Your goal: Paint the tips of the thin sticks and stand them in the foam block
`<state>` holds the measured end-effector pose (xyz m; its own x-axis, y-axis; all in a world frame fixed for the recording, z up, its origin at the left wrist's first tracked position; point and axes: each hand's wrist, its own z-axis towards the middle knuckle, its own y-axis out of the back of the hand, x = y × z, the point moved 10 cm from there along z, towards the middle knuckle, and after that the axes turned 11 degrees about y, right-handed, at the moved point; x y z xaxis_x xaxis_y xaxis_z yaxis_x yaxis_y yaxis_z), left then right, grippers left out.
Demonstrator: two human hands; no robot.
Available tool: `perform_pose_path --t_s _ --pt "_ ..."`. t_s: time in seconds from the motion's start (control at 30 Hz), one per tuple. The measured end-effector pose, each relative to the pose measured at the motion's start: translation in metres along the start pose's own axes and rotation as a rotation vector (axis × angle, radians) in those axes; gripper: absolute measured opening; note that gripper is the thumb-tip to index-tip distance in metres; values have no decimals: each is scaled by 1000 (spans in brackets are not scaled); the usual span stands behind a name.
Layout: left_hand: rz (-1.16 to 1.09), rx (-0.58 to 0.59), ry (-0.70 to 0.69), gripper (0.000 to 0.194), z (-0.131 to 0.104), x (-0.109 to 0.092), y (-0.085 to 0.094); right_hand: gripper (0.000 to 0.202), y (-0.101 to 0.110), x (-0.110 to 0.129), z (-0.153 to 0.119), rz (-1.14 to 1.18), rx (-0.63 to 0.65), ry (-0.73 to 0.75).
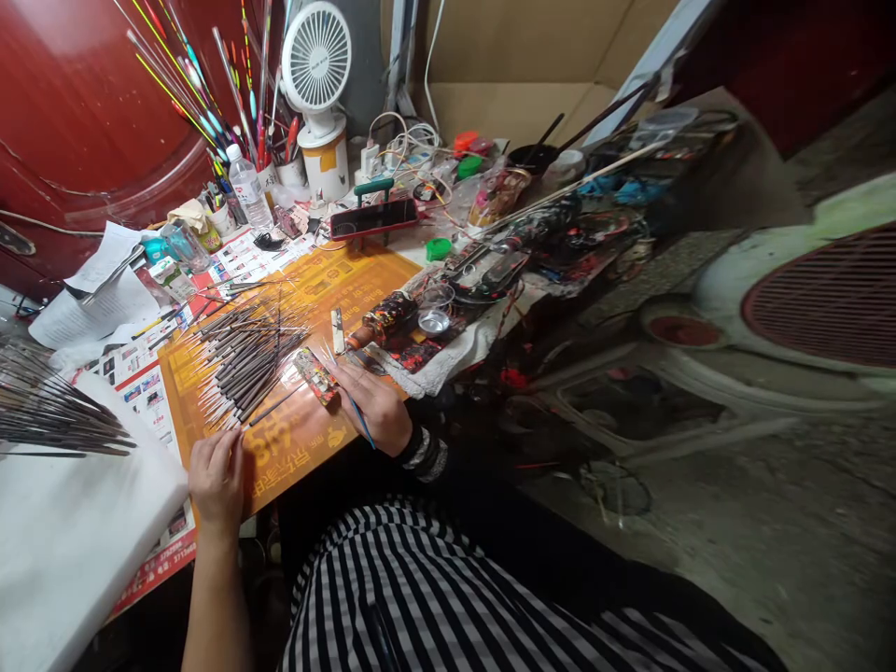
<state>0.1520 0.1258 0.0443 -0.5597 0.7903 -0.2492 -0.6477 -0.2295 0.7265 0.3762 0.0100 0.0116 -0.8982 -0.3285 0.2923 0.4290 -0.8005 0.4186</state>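
My left hand (217, 471) is at the front edge of the orange mat (315, 448), fingers pinched on the end of a thin dark fishing float (276, 405). That float slants up to the right, toward a paint-stained block (316, 375). Beside the block, my right hand (374, 406) is closed around a fine paintbrush with a blue handle (362, 425); the handle sticks out below the palm. I cannot tell whether the brush tip touches the block. A heap of similar dark floats with pale thin tips (248, 359) lies just beyond my left hand.
More dark sticks (63, 401) rest on a white foam slab (77, 532) at left. Behind stand a water bottle (246, 187), a white fan (317, 61), colourful floats (203, 103) and a phone (374, 220). Paint-crusted tools and a small metal cup (434, 321) crowd the right side.
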Motion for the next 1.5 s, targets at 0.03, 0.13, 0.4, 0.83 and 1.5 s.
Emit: perform_pose_path --t_s 0.03,0.13,0.4,0.83,1.5 --pt "-3 7 9 19 0 1 -1 57 0 -1 0 -1 2 -10" --pt "-11 27 32 17 1 3 -3 57 0 -2 0 -2 -7 -23" --pt "-3 48 28 15 2 2 -7 50 27 -2 -14 15 -114 96" --pt "-4 45 -5 18 3 -4 -5 49 30 -6 -28 -71 -96 182" --pt "-20 27 -32 21 3 -6 -4 47 30 -5 -26 -57 -66 176"
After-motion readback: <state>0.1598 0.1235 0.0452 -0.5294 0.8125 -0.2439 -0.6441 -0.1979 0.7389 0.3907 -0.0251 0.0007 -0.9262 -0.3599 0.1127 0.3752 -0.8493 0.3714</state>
